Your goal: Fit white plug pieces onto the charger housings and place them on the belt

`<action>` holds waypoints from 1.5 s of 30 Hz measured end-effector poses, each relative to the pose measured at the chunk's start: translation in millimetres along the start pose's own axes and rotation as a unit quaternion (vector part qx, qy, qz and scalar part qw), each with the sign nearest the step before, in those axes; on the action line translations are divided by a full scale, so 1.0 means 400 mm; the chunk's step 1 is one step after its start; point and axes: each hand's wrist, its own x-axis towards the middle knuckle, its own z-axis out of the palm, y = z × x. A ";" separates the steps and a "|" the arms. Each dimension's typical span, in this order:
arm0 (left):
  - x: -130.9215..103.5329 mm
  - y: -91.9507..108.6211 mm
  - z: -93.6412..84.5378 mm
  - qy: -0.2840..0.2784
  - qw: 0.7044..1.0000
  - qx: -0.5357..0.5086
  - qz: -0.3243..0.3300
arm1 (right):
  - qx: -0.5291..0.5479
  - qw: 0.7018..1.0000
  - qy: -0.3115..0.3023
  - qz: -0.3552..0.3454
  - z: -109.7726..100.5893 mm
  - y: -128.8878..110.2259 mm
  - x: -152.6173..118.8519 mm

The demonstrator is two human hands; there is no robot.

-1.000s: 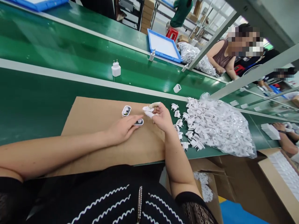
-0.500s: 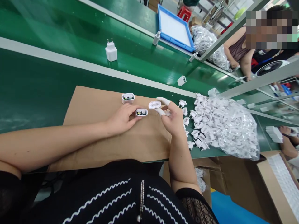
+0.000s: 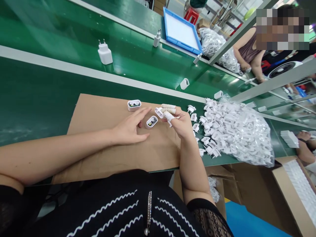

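Charger housing (image 3: 151, 122) stands on the cardboard (image 3: 118, 158), just right of the left hand's (image 3: 125, 130) spread, empty fingers; a knock from them could tip it. The right hand's (image 3: 181, 123) fingers pinch a plug cap (image 3: 158, 113); a loose hold could drop it. They partly hide its right side.

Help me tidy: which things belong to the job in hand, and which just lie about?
Job, apparently:
flat brown cardboard sheet
two open white oval plastic casings on it
white oval plastic cap in right hand

Apparently unrelated:
blue-rimmed white rectangular tray
red plastic stool
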 end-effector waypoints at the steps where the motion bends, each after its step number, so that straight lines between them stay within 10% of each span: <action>1: 0.000 0.001 -0.002 -0.024 1.000 -0.014 0.013 | 0.001 1.000 0.021 -0.008 0.001 0.003 0.001; 11: 0.012 -0.004 0.006 0.033 0.998 -0.045 -0.013 | 0.012 0.998 0.063 0.022 0.027 -0.008 -0.007; 16: 0.013 -0.003 0.004 0.011 0.996 -0.081 -0.031 | -0.108 0.991 0.036 -0.077 0.062 -0.007 -0.051; 24: 0.020 0.000 0.012 0.048 0.992 -0.102 -0.052 | -0.411 0.883 -0.005 -0.225 0.074 0.006 -0.071; 31: 0.009 0.007 0.009 0.048 0.996 -0.076 -0.008 | -0.549 0.820 -0.051 -0.154 0.107 -0.060 -0.069; 37: -0.002 0.007 0.030 0.065 0.992 0.106 0.026 | -0.435 0.896 -0.024 -0.085 0.112 -0.071 -0.064; 41: -0.004 0.012 0.035 0.073 0.990 0.114 0.032 | -0.113 0.994 -0.012 -0.002 0.083 -0.018 -0.031; 45: -0.024 0.052 0.000 0.113 0.987 0.087 0.079 | 0.136 0.987 0.078 0.038 0.023 0.023 0.022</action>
